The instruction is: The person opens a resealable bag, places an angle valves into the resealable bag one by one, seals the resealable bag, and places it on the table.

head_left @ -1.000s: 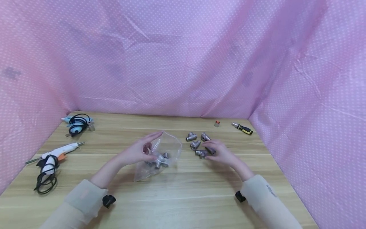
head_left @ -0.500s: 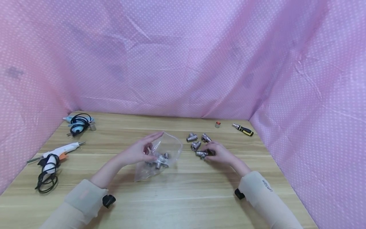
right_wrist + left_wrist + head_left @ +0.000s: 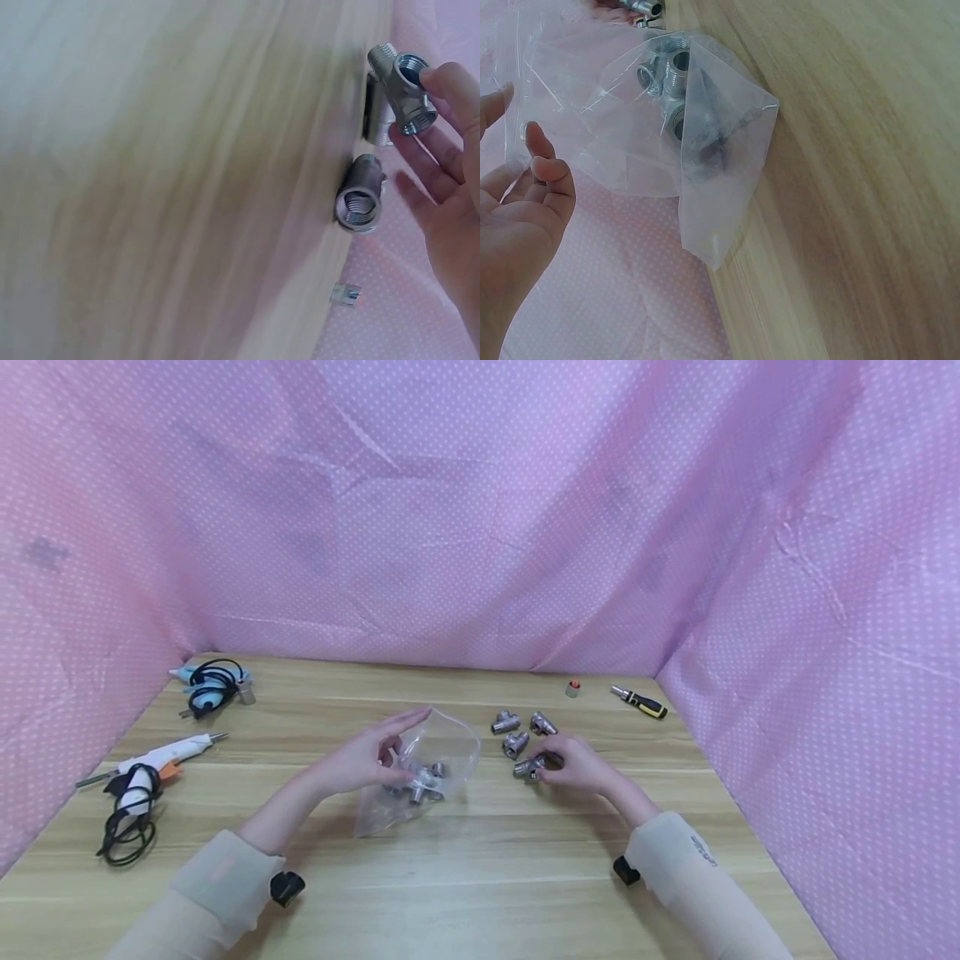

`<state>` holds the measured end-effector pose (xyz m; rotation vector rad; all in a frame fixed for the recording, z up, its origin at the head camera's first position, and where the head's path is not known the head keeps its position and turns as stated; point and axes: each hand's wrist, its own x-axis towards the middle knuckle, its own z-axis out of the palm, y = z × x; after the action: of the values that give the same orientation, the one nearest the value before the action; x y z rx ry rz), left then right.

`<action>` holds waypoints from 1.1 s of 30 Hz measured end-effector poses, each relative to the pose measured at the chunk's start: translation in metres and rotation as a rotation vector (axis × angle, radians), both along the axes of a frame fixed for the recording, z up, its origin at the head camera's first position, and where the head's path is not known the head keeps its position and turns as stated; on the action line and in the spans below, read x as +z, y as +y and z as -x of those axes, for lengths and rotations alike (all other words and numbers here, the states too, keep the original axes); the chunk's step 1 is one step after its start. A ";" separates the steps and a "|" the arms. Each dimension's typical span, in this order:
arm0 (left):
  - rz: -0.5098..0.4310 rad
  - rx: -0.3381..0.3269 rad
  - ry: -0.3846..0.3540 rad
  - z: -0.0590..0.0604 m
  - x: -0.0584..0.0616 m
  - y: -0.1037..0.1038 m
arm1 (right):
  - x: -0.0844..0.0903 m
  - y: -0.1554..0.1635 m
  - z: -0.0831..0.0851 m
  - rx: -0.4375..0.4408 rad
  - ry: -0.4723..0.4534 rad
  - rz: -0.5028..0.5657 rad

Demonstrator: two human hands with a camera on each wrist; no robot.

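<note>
My left hand [image 3: 363,760] holds a clear plastic bag [image 3: 622,127] at its mouth, thumb and index finger spread apart, the other fingers curled. Several threaded metal pipe fittings [image 3: 676,82] lie inside the bag, seen through the plastic. In the right wrist view my right hand [image 3: 454,157] pinches a metal tee fitting [image 3: 399,88] between thumb and fingers, tilted and close over the table. More tee fittings lie just beyond this hand: one at the back left [image 3: 506,722], one nearer [image 3: 515,744] and one by the knuckles [image 3: 543,724].
On the wooden table's [image 3: 450,893] left side lie a blue glue gun [image 3: 206,693] and a white glue gun [image 3: 161,756], both with black cords. A screwdriver [image 3: 640,702] and a small red-topped metal piece [image 3: 573,688] lie at the back right. Pink dotted cloth [image 3: 450,527] hangs behind.
My right hand has moved slightly toward the nearest tee fitting and now has it between thumb and fingers, tilted. The left hand and the bag stay nearly where they were.
</note>
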<state>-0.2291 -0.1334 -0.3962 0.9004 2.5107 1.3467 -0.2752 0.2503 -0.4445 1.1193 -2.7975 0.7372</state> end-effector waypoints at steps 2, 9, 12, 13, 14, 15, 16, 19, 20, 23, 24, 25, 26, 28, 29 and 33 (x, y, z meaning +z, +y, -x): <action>0.002 -0.003 0.007 0.000 -0.001 0.000 | 0.002 -0.001 -0.001 -0.001 -0.006 0.018; 0.005 -0.009 0.012 0.000 -0.002 0.000 | 0.018 -0.005 -0.007 0.074 -0.073 0.158; -0.001 -0.011 0.006 0.001 -0.001 -0.001 | 0.030 -0.007 -0.009 0.095 -0.055 0.205; 0.000 -0.012 0.006 0.001 -0.001 -0.001 | 0.034 -0.008 -0.010 0.096 -0.043 0.216; 0.002 -0.010 0.005 0.001 -0.001 -0.001 | 0.039 -0.009 -0.010 0.096 -0.028 0.224; 0.005 -0.009 0.007 0.002 -0.001 -0.001 | 0.042 -0.010 -0.011 0.096 -0.007 0.232; 0.012 -0.005 0.009 0.002 -0.001 -0.001 | 0.047 -0.012 -0.011 0.093 0.002 0.240; 0.025 -0.004 0.019 0.003 -0.001 0.000 | 0.058 -0.018 -0.014 0.098 0.018 0.262; 0.029 -0.004 0.020 0.003 0.000 0.000 | 0.063 -0.021 -0.015 0.101 0.025 0.269; 0.034 -0.011 0.026 0.004 0.001 0.002 | 0.074 -0.030 -0.020 0.102 0.056 0.276; 0.032 -0.015 0.026 0.004 0.001 0.002 | 0.077 -0.034 -0.022 0.099 0.071 0.277; 0.029 -0.020 0.028 0.004 0.001 0.003 | 0.080 -0.037 -0.023 0.093 0.083 0.281; 0.024 -0.027 0.029 0.004 0.001 0.003 | 0.082 -0.041 -0.025 0.088 0.094 0.288; 0.018 -0.035 0.035 0.003 0.001 0.004 | 0.086 -0.048 -0.028 0.076 0.106 0.308; 0.014 -0.036 0.036 0.003 0.001 0.004 | 0.088 -0.052 -0.029 0.077 0.107 0.327; 0.010 -0.023 0.027 0.003 0.000 0.004 | 0.094 -0.068 -0.033 0.103 0.122 0.412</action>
<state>-0.2322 -0.1290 -0.3962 0.9486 2.5167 1.3226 -0.2424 0.1824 -0.3504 1.1834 -2.3508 1.1440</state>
